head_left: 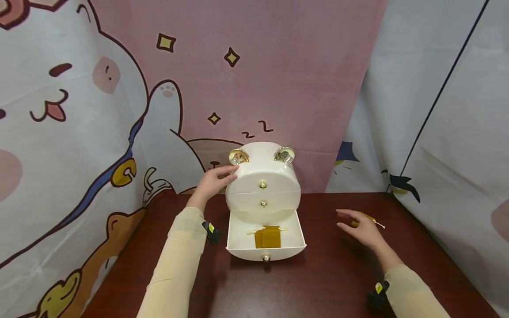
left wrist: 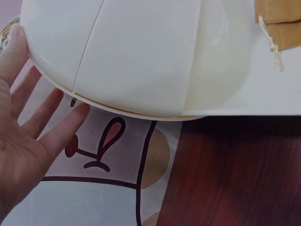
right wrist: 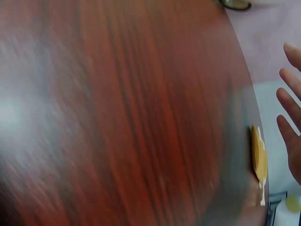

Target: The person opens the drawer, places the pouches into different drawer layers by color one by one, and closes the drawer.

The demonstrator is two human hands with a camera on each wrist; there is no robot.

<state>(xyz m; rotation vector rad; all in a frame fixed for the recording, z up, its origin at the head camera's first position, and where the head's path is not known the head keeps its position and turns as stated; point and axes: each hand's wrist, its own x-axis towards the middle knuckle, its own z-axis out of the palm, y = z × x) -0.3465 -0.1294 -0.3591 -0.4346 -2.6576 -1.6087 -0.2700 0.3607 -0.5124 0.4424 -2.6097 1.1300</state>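
Note:
A white drawer box [head_left: 260, 154] with gold-rimmed round ears stands on the table, its bottom drawer [head_left: 238, 238] pulled out. Inside that drawer lie mustard drawstring pouches [head_left: 271, 237], overlapping. My left hand [head_left: 214, 182] touches the box's left side near the ear; its fingers are spread along the rim in the left wrist view. To the right, my right hand [head_left: 365, 230] hovers over the table with loosely extended fingers, holding nothing. Partly behind it lies another mustard pouch [right wrist: 258, 153] with a pale cord, on the table and apart from the fingers in the right wrist view.
The dark reddish wooden table [head_left: 318, 282] reaches back to a printed cloth backdrop [head_left: 294, 79] with cartoon animals. Two upper drawers with gold knobs [head_left: 263, 185] are closed. The pulled-out drawer juts towards me, with a knob [head_left: 266, 258] on its front.

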